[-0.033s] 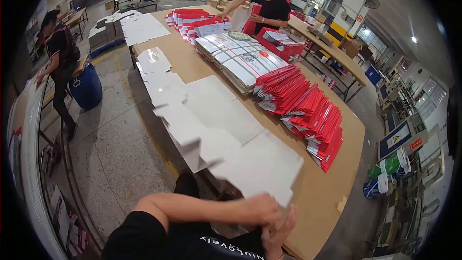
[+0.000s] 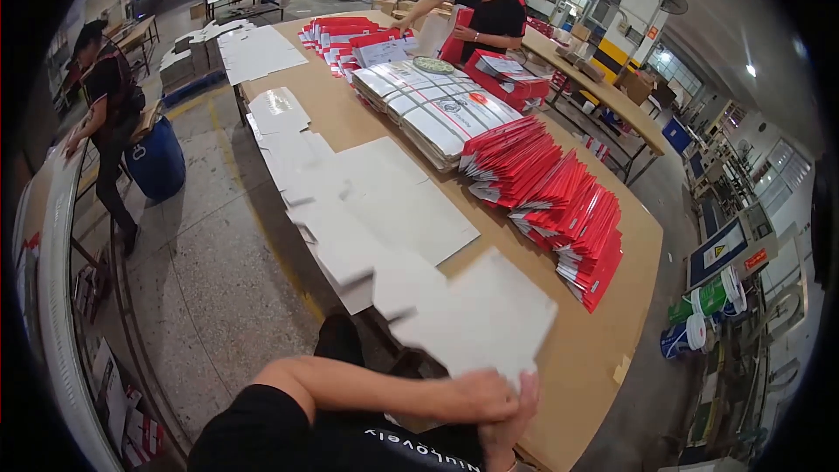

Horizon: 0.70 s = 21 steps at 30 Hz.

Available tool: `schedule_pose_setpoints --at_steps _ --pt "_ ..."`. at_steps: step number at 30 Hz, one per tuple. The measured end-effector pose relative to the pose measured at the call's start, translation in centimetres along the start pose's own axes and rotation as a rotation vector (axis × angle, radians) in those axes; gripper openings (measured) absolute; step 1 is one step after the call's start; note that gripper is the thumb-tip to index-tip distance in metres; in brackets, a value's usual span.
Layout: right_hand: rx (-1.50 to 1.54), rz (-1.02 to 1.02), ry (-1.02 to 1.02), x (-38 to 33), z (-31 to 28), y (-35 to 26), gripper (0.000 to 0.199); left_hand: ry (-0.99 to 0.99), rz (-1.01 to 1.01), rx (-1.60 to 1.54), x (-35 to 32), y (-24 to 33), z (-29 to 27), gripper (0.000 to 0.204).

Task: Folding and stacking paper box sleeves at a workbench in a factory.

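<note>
A flat white cardboard sheet [image 2: 476,315] with notched edges reaches from the table to my hands. My left hand [image 2: 483,395] is closed in a fist over its near corner, with my left forearm crossing in front of my body. Pressed against it is my right hand [image 2: 517,411], with its fingers pointing up at the sheet's right edge; they look closed on the same corner, though the grip is partly hidden. Beyond lie more overlapping white cardboard sheets [image 2: 306,179], their notched edges along the table's left side.
Fanned red-and-white folded packages [image 2: 559,192] run along the table [image 2: 581,385]. Beside them lies a strapped white bundle [image 2: 437,105]. A person [image 2: 489,4] handles red packages at the far end. Another person [image 2: 109,109] works at left by a blue barrel [image 2: 157,157]. Buckets [image 2: 686,336] stand at right.
Both hands have drawn slightly toward me and right, and the held white sheet has shifted with them. Its far edge has slid off the sheet beyond, showing more of that one.
</note>
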State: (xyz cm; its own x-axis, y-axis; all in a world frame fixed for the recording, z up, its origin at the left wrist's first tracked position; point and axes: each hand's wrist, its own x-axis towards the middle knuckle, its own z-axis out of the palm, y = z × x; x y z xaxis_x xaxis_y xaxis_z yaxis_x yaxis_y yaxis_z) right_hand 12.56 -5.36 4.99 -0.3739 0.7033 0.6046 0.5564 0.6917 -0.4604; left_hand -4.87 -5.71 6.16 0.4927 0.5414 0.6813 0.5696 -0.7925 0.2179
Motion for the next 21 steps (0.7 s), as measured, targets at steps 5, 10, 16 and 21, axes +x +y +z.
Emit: schedule_pose_setpoints --at_steps 5,10,16,21 --pt "-0.040 0.051 -0.382 -8.5 -5.0 10.1 0.039 -0.249 -0.166 -0.292 0.7 2.7 3.8 0.060" --pt "-0.167 -0.204 -0.213 -8.4 -11.0 8.4 0.038 -0.371 -0.194 -0.010 -4.4 -1.5 5.8 0.060" --pt "-0.110 1.090 -0.172 -7.7 -10.3 6.7 0.054 -0.471 -0.410 -0.221 -2.4 -2.4 8.8 0.038" --pt "-0.423 0.658 -0.036 -6.7 -9.4 7.9 0.073 -0.232 -0.785 -0.246 -1.0 -1.7 9.2 0.029"
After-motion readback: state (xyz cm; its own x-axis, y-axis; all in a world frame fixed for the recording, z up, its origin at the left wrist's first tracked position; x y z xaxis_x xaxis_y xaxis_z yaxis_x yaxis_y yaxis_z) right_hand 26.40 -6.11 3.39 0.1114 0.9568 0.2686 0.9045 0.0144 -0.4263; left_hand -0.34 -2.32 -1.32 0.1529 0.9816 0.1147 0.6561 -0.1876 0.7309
